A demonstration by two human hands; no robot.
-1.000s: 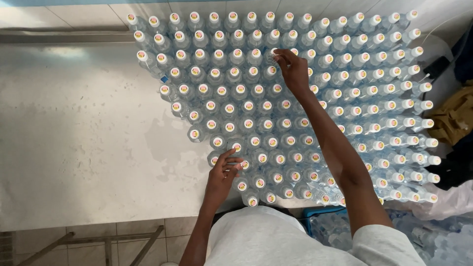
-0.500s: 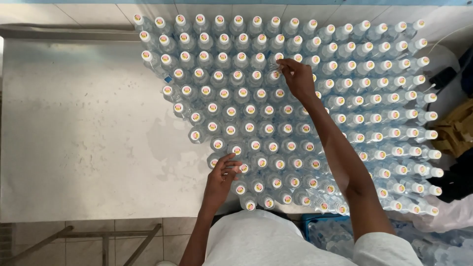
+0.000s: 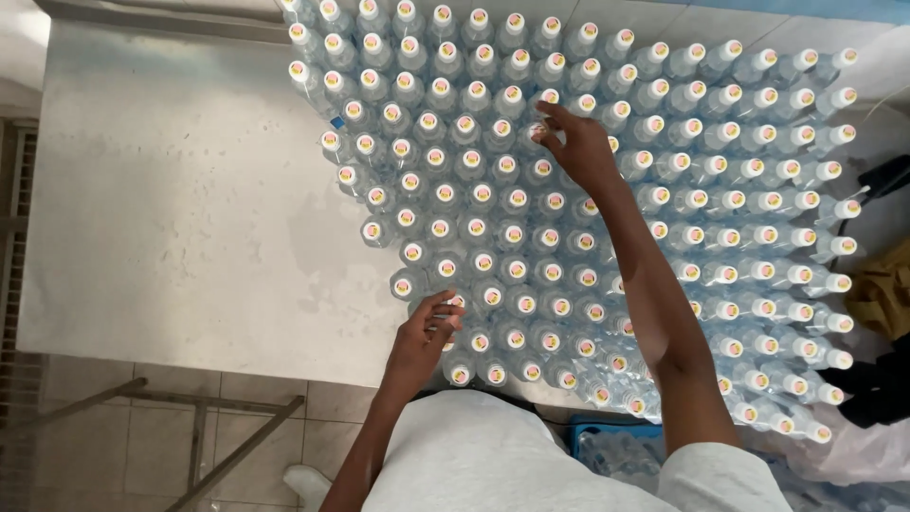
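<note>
Seen from above, a pale grey metal table point(image 3: 171, 190) fills the left and middle of the view. Its right half is packed with many small clear plastic bottles with white caps point(image 3: 493, 228), each cap bearing a small orange and yellow mark. The bottles stand upright and shoulder to shoulder in slanting rows, reaching from the far edge of the table to the near edge and off toward the right.

The person's left hand point(image 3: 427, 332) rests at the near left corner of the block of bottles. Its fingers are curled loosely over the caps of the bottles at that edge, touching them; whether they grip one bottle cannot be told.

The right hand point(image 3: 578, 147) reaches far across the block, the forearm passing over many caps. Its fingers are spread and bent, with the fingertips point(image 3: 542, 133) touching the cap of a bottle in the upper middle rows; it is not closed around anything that can be seen.

The left half of the table is bare metal. Below the near edge lies a beige tiled floor point(image 3: 104, 446) crossed by thin metal table braces point(image 3: 209, 446). The person's pale grey shirt point(image 3: 502, 455) fills the bottom centre. A blue plastic crate point(image 3: 607, 436) shows just beside the right arm, under the table edge.
</note>
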